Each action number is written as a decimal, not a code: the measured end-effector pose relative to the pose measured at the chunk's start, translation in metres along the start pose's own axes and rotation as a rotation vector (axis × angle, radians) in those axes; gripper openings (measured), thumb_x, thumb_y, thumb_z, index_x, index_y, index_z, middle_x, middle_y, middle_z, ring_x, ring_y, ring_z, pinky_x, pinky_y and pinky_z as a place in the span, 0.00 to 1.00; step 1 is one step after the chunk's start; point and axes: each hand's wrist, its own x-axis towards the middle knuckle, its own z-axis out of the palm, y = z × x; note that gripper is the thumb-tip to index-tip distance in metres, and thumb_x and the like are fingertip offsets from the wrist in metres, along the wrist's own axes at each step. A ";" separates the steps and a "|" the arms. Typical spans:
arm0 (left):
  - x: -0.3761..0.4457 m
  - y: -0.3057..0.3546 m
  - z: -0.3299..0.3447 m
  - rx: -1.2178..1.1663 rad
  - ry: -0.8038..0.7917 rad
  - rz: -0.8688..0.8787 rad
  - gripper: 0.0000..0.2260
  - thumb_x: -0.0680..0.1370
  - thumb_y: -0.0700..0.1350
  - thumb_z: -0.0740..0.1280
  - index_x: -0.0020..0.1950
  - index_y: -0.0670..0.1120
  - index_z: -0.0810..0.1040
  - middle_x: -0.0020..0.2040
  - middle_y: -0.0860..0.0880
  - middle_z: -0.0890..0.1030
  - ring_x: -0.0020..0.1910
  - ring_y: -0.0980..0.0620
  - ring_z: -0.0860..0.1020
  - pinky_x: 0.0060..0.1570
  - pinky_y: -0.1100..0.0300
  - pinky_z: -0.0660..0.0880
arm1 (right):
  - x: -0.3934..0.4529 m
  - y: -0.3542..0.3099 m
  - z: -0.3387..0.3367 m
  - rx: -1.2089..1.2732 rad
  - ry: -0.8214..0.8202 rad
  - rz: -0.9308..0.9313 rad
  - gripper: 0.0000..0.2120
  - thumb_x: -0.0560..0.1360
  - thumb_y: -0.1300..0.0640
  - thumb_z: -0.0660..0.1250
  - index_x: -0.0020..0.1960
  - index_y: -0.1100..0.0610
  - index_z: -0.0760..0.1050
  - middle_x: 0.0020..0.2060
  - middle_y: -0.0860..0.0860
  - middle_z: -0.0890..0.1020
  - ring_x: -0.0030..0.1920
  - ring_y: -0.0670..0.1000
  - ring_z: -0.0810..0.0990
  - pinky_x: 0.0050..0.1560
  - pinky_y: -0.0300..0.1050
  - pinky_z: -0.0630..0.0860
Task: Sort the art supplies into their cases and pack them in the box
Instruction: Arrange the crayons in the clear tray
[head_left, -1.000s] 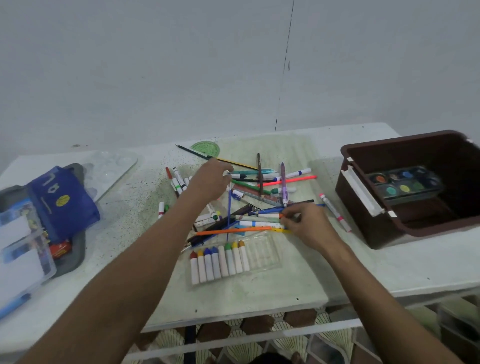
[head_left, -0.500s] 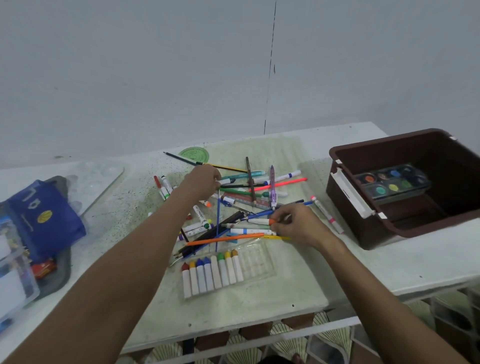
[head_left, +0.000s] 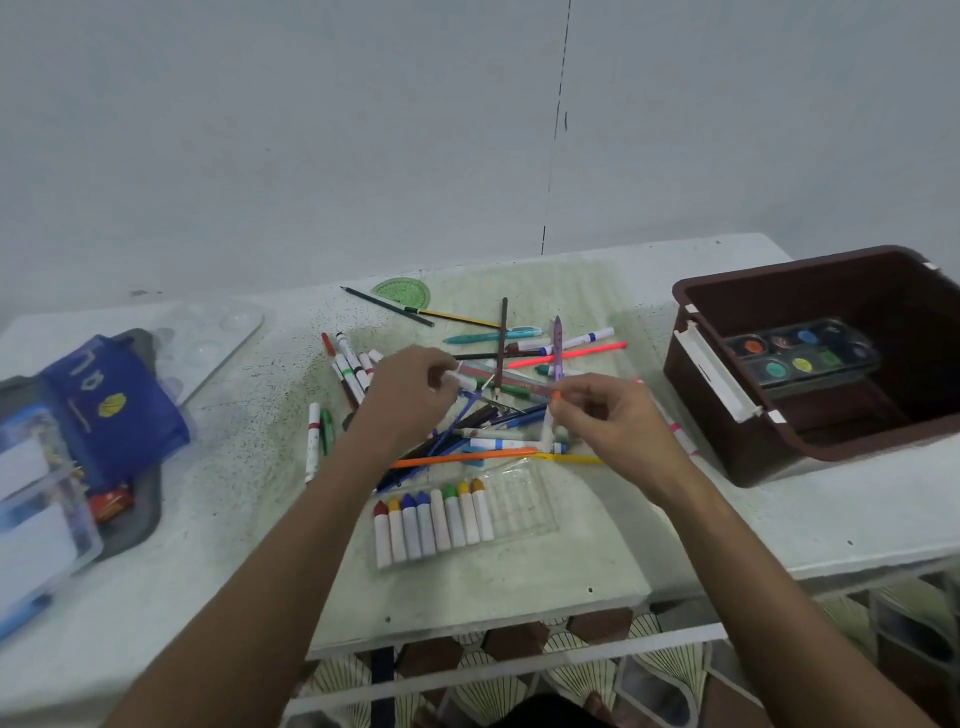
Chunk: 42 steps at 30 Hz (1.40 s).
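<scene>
Both hands are up over the pile at centre frame. From my seat, the left hand (head_left: 410, 387) is curled and pinching a white marker (head_left: 464, 382) by its end, and the right hand (head_left: 613, 415) is curled around an orange-capped marker (head_left: 549, 421), standing nearly upright between thumb and fingers. Below them lies the heap of pens and pencils (head_left: 498, 400) on the table (head_left: 519, 587). Lower centre, I see the clear marker case (head_left: 524, 501), with a row of markers filling its left part. At right of frame sits the brown box (head_left: 727, 436), a paint palette (head_left: 800, 353) inside it. At left is a blue pouch (head_left: 114, 410).
</scene>
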 end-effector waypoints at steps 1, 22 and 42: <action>-0.019 0.006 0.000 -0.049 0.020 -0.004 0.09 0.76 0.43 0.67 0.54 0.45 0.82 0.45 0.51 0.81 0.43 0.57 0.78 0.47 0.65 0.71 | -0.005 -0.002 0.003 -0.003 -0.023 -0.007 0.07 0.74 0.59 0.70 0.51 0.53 0.82 0.40 0.53 0.83 0.41 0.55 0.80 0.44 0.47 0.78; -0.133 0.006 0.051 -0.037 0.032 0.168 0.08 0.71 0.48 0.72 0.47 0.47 0.85 0.42 0.51 0.83 0.40 0.52 0.79 0.40 0.49 0.77 | -0.046 0.022 0.046 -0.399 -0.197 -0.035 0.09 0.74 0.54 0.70 0.53 0.54 0.83 0.47 0.47 0.85 0.43 0.42 0.81 0.45 0.36 0.77; -0.119 -0.006 0.054 0.043 -0.061 0.057 0.20 0.74 0.59 0.63 0.63 0.54 0.78 0.46 0.53 0.71 0.46 0.54 0.68 0.46 0.58 0.64 | -0.048 0.014 0.040 -0.455 -0.331 -0.048 0.16 0.75 0.53 0.69 0.62 0.48 0.75 0.41 0.46 0.80 0.34 0.41 0.76 0.36 0.33 0.72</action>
